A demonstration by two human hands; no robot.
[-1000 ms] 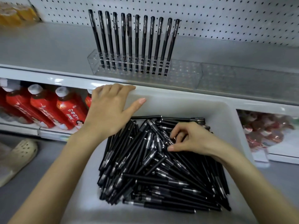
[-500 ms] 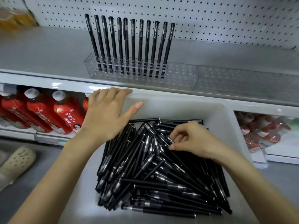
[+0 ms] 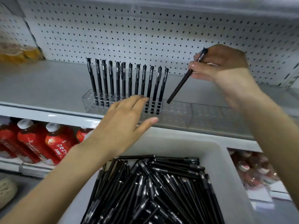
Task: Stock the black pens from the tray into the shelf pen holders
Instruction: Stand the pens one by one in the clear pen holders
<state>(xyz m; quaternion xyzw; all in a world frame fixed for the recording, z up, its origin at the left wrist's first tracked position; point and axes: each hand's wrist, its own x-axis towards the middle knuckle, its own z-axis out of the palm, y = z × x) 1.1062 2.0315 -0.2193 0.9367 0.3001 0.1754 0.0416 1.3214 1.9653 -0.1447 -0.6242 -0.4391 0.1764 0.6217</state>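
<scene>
Twelve up so far: black pens (image 3: 130, 81) standing in a row in the left part of the clear pen holder (image 3: 174, 110), caps on top, some leaning a bit.
Pen in play: one more black pen (image 3: 181, 84), tilted, cap end up and right. Its low end sits at the holder's top just right of the row; can't tell if it's in a hole.
Right hand (image 3: 226, 67): thumb and fingers pinching that pen near the cap end, up in front of the pegboard.
Left hand (image 3: 123, 125): fingers straight and spread, palm down, holding nothing. It's over the holder's front and hides the bottoms of a few pens. Touching or not, can't say.
Tray (image 3: 178, 147): white tub below the shelf edge, with a big messy heap of loose pens (image 3: 153, 191) inside.
Shelf (image 3: 48, 81): plain grey board with a pale front lip. A second clear holder (image 3: 210, 117) butts up against the first on the right.
Back wall: white pegboard (image 3: 113, 29), rows of small holes.
Far left of shelf: blurry yellow-orange packs (image 3: 16, 54).
Lower shelf: red bottles (image 3: 53, 143) with white caps on the left, blurry pinkish packets (image 3: 252, 170) on the right.
Floor: grey, with a cream clog-style shoe (image 3: 6, 189) at the left edge.
</scene>
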